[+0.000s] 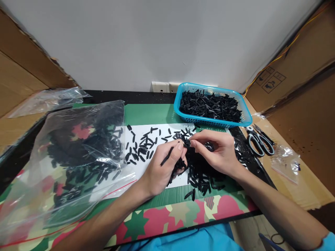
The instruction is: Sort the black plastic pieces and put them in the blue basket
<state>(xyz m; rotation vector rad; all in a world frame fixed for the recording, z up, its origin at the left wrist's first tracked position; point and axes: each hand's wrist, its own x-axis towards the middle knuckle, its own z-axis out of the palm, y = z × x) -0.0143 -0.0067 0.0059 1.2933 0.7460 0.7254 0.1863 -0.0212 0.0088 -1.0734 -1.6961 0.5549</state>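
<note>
My left hand is curled around a bundle of thin black plastic pieces, with its fingertips pinching one small black piece. My right hand meets it from the right and pinches the same small piece. Both hands hover over a white sheet on the green mat. Loose black pieces lie scattered on the sheet to the left, and a denser pile sits under and in front of my right hand.
A blue basket full of black pieces stands at the back right. A large clear bag of black pieces lies on the left. Scissors and a small clear bag rest to the right. Cardboard walls flank both sides.
</note>
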